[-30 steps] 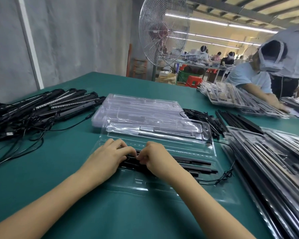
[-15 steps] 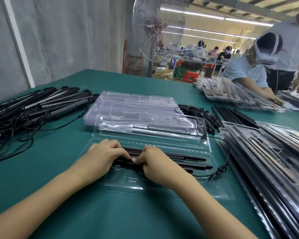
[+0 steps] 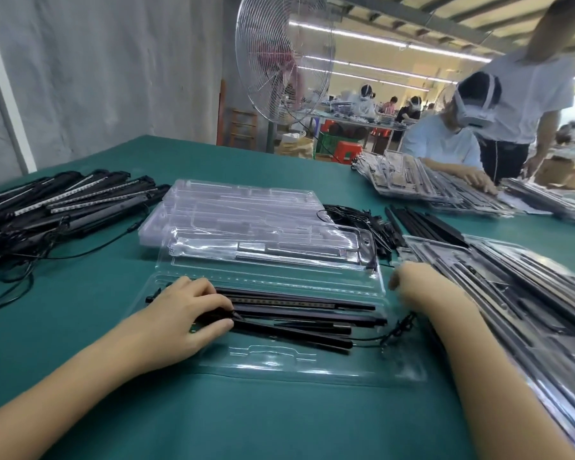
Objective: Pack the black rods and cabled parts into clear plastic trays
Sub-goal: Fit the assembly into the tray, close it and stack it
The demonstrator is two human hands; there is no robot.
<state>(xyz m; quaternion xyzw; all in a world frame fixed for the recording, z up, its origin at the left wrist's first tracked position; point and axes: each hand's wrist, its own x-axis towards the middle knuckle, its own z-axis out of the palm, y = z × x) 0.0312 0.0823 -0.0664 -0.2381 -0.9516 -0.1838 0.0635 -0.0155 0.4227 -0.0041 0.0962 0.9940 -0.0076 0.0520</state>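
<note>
Your table point(image 3: 279, 419) gives you open green surface along the near edge, between your forearms, and a strip on the left between the cabled parts and the trays. On the right, 1 leaning stack of filled trays point(image 3: 512, 293) crowds close to your right arm and runs off the frame. Behind your work sits 1 stack of empty trays point(image 3: 246, 210); how many are in it cannot be counted. To the left lies 1 heap of cabled parts point(image 3: 63, 207), their cords trailing toward the table's left edge. The open tray point(image 3: 279, 363) lies just in front of you, holding at least 4 black rods point(image 3: 306, 315) side by side, with 1 cable bundle point(image 3: 399, 328) at their right end. Your left hand point(image 3: 186, 313) grips the rods' left ends, fingers curled over them. Your right hand point(image 3: 419, 287) is at the tray's right edge, too blurred to tell its grasp.
</note>
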